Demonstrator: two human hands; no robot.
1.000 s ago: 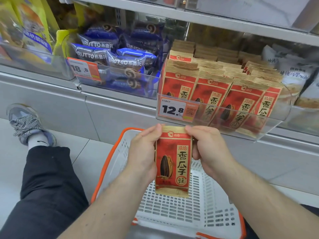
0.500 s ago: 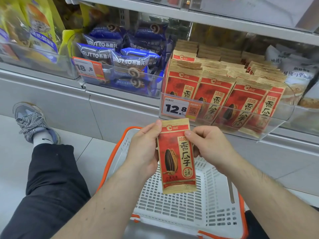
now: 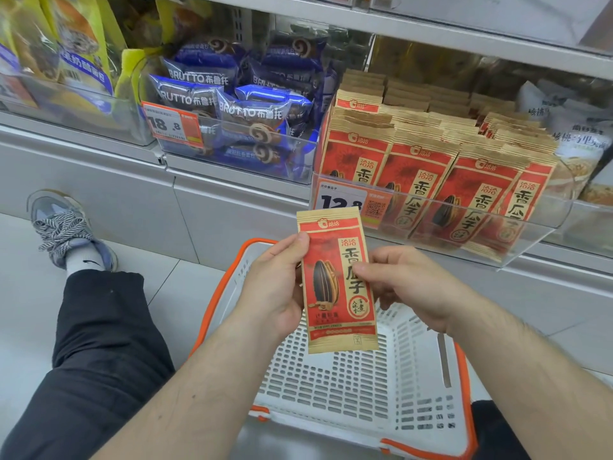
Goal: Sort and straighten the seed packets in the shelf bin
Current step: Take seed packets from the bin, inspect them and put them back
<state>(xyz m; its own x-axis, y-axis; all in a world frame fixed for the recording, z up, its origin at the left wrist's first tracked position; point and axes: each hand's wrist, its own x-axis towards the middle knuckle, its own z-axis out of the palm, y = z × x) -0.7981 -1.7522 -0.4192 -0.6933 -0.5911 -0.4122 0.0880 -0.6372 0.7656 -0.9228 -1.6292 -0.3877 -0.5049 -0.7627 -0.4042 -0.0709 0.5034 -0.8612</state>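
Head camera showed one red-and-tan seed packet [image 3: 336, 283] held upright over a white basket [image 3: 365, 386], below and in front of the clear shelf bin [image 3: 537, 234]. Its long axis ran nearly vertical, with the top seal tipped slightly to the left and the printed face toward the lens. The left hand [image 3: 275, 290] gripped the packet's left edge, thumb on the front near the upper corner, the other fingers hidden behind. The right hand [image 3: 404, 287] pinched the right edge at about mid-height, a fingertip pressed on the print, the remaining fingers loosely curled.

The bin stood up and to the right of the packet, so the right hand was the nearer one to it. Inside it, rows of matching packets [image 3: 414, 174] stood on end; the front row leaned to the right, the rightmost ones most of all, while those at the back looked more even. Because the held packet already stood the same way up as the stock, slotting it in would likely call for a lift up and to the right rather than a turn. Where a gap lay in the rows could not be made out.

A price label [image 3: 341, 202] reading 12.8 was fixed to the bin's front left, just above the packet's top edge. Blue snack bags [image 3: 232, 104] filled the neighbouring bin to the left. A black trouser leg [image 3: 99, 343] and a grey shoe [image 3: 66, 230] rested on the tiled floor.
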